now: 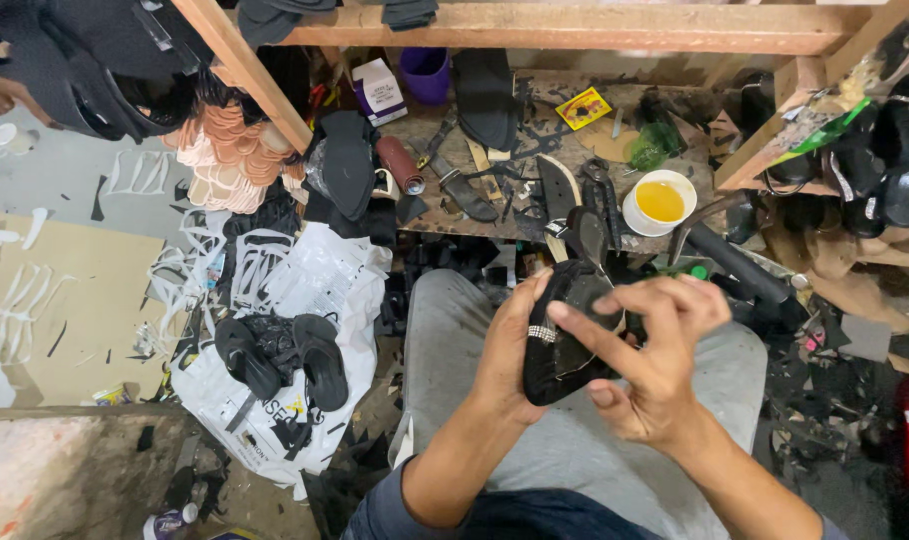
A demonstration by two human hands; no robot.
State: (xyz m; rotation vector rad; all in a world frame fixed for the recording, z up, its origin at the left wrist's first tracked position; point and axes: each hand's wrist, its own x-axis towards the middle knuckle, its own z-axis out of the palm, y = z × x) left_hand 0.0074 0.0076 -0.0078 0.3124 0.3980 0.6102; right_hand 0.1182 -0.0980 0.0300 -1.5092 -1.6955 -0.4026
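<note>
A black sandal point(565, 345) with a small sparkly band across its strap is held above my lap. My left hand point(510, 350) grips its left side, thumb up along the edge. My right hand point(650, 350) presses on it from the right, index finger stretched across the sole and the other fingers curled over the top. My knees in grey trousers point(445, 320) lie below.
A cluttered low workbench point(535, 150) ahead carries a white bowl of yellow glue point(660, 200), soles, tools and a purple cup point(427, 72). On the floor at left, a white plastic bag point(305, 300) holds black sandals point(280, 355). Wooden beams run overhead; shoes hang on the right.
</note>
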